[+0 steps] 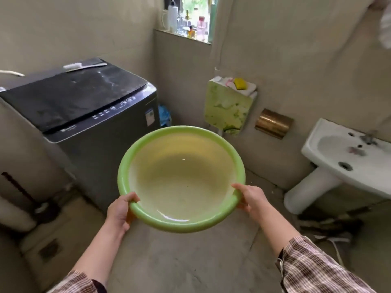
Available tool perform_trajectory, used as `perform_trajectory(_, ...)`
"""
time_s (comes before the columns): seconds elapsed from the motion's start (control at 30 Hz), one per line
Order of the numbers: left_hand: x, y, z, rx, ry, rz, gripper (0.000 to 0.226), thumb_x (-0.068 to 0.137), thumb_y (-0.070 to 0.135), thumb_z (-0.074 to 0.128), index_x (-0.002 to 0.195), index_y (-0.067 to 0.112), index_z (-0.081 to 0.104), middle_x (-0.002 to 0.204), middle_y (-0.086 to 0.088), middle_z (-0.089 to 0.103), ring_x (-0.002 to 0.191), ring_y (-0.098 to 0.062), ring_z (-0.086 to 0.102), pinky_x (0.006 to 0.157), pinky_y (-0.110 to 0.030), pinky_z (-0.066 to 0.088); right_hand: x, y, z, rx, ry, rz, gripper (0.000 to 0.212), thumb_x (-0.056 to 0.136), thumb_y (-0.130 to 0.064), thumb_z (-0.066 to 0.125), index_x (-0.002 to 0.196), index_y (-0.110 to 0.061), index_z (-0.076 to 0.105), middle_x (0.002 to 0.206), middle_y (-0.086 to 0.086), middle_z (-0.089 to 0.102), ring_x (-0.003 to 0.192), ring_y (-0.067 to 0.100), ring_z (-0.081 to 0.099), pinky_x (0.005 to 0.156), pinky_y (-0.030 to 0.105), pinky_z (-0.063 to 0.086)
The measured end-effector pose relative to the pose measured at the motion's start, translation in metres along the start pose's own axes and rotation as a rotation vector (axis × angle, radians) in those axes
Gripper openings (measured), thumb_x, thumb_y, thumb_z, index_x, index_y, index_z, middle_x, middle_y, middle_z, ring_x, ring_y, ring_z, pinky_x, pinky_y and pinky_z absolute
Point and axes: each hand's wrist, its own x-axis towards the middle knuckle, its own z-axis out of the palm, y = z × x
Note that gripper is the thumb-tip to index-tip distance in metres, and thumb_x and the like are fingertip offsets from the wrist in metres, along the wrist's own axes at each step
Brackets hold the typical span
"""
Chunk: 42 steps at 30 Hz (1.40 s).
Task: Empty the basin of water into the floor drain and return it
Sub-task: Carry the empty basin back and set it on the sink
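Observation:
A round light-green plastic basin (148,140) is held in the air in front of me, roughly level, above the concrete floor. Clear water lies shallow in its bottom, with a bright glint near the near rim. My left hand (119,210) grips the near-left rim, thumb on top. My right hand (250,198) grips the near-right rim, thumb over the edge. A dark rectangular grate (49,249), possibly a floor drain, shows blurred in the floor at lower left.
A dark top-loading washing machine (88,106) stands at left. A white pedestal washbasin (347,157) is at right. A green cistern (228,106) hangs on the far wall under a window sill with bottles. Dark clutter (330,227) lies below the washbasin.

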Motion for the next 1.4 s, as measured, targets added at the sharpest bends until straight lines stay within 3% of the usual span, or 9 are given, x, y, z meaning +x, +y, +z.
perform_trajectory(0.2, -0.016, -0.039, 0.155, 0.142, -0.080, 0.025, 0.016, 0.058, 0.000, 0.057, 0.073, 0.006, 0.059, 0.058, -0.009, 0.049, 0.048, -0.024, 0.043, 0.044, -0.024, 0.037, 0.033, -0.023, -0.161, -0.065, 0.115, -0.059, 0.020, 0.080, -0.010, 0.069, 0.095, 0.001, 0.061, 0.076, 0.016, 0.064, 0.059, 0.024, 0.059, 0.039, 0.021, 0.046)
perform_trajectory(0.33, -0.034, -0.060, 0.256, 0.212, -0.137, 0.038, 0.011, 0.059, 0.000, 0.057, 0.064, 0.010, 0.053, 0.044, -0.002, 0.046, 0.035, -0.018, 0.042, 0.035, -0.018, 0.033, 0.049, -0.040, -0.253, -0.060, 0.200, -0.087, 0.025, 0.078, -0.009, 0.070, 0.100, 0.000, 0.062, 0.094, 0.022, 0.067, 0.079, 0.033, 0.063, 0.070, 0.042, 0.053)
perform_trajectory(0.4, -0.040, -0.068, 0.308, 0.243, -0.200, 0.029, 0.012, 0.061, 0.000, 0.056, 0.067, 0.009, 0.052, 0.040, 0.001, 0.046, 0.030, -0.015, 0.041, 0.035, -0.018, 0.032, 0.057, -0.049, -0.296, -0.031, 0.228, -0.112, 0.031, 0.075, -0.009, 0.073, 0.102, -0.003, 0.061, 0.094, 0.018, 0.068, 0.080, 0.032, 0.065, 0.066, 0.039, 0.053)
perform_trajectory(0.5, -0.042, -0.072, 0.366, 0.257, -0.263, 0.049, 0.015, 0.064, -0.001, 0.058, 0.078, 0.005, 0.057, 0.063, -0.008, 0.053, 0.048, -0.020, 0.051, 0.041, -0.022, 0.045, 0.069, -0.063, -0.338, 0.049, 0.198, -0.150, 0.044, 0.067, -0.007, 0.078, 0.105, -0.017, 0.058, 0.095, 0.008, 0.069, 0.081, 0.026, 0.067, 0.057, 0.033, 0.055)
perform_trajectory(0.63, -0.036, -0.078, 0.443, 0.316, -0.342, 0.073, 0.019, 0.067, 0.002, 0.060, 0.084, 0.009, 0.057, 0.078, -0.011, 0.056, 0.063, -0.022, 0.054, 0.045, -0.025, 0.051, 0.101, -0.078, -0.389, 0.194, 0.152, -0.098, 0.063, 0.062, -0.005, 0.079, 0.113, -0.030, 0.052, 0.106, 0.005, 0.067, 0.097, 0.034, 0.064, 0.076, 0.053, 0.055)
perform_trajectory(0.83, -0.015, -0.090, 0.547, 0.484, -0.443, 0.173, 0.024, 0.069, 0.006, 0.062, 0.090, 0.012, 0.053, 0.087, -0.015, 0.059, 0.071, -0.030, 0.060, 0.050, -0.034, 0.054, 0.159, -0.094, -0.448, 0.345, 0.318, -0.077, 0.060, 0.065, 0.014, 0.060, 0.114, -0.018, 0.053, 0.105, 0.013, 0.064, 0.094, 0.035, 0.061, 0.060, 0.039, 0.055)
perform_trajectory(1.0, 0.002, -0.097, 0.632, 0.716, -0.486, 0.327, 0.034, 0.064, 0.018, 0.063, 0.096, 0.017, 0.049, 0.091, -0.012, 0.061, 0.081, -0.034, 0.063, 0.064, -0.050, 0.059, 0.200, -0.102, -0.500, 0.435, 0.365, -0.005, 0.062, 0.063, 0.016, 0.057, 0.116, -0.016, 0.054, 0.111, 0.017, 0.064, 0.101, 0.039, 0.059, 0.072, 0.047, 0.056)
perform_trajectory(1.17, 0.004, -0.112, 0.706, 0.841, -0.539, 0.328, 0.052, 0.053, 0.027, 0.059, 0.104, 0.016, 0.054, 0.090, -0.010, 0.065, 0.077, -0.030, 0.064, 0.055, -0.038, 0.057, 0.226, -0.104, -0.549, 0.495, 0.455, 0.026, 0.063, 0.062, 0.016, 0.058, 0.117, -0.014, 0.054, 0.113, 0.017, 0.063, 0.101, 0.040, 0.059, 0.065, 0.042, 0.055)
perform_trajectory(1.4, -0.003, -0.152, 0.773, 0.949, -0.478, 0.312, 0.030, 0.067, 0.018, 0.066, 0.094, 0.005, 0.062, 0.087, -0.016, 0.067, 0.079, -0.034, 0.064, 0.071, -0.046, 0.057, 0.250, -0.115, -0.610, 0.469, 0.550, 0.068, 0.055, 0.061, 0.018, 0.056, 0.107, -0.011, 0.054, 0.100, 0.015, 0.064, 0.085, 0.034, 0.060, 0.052, 0.030, 0.050)
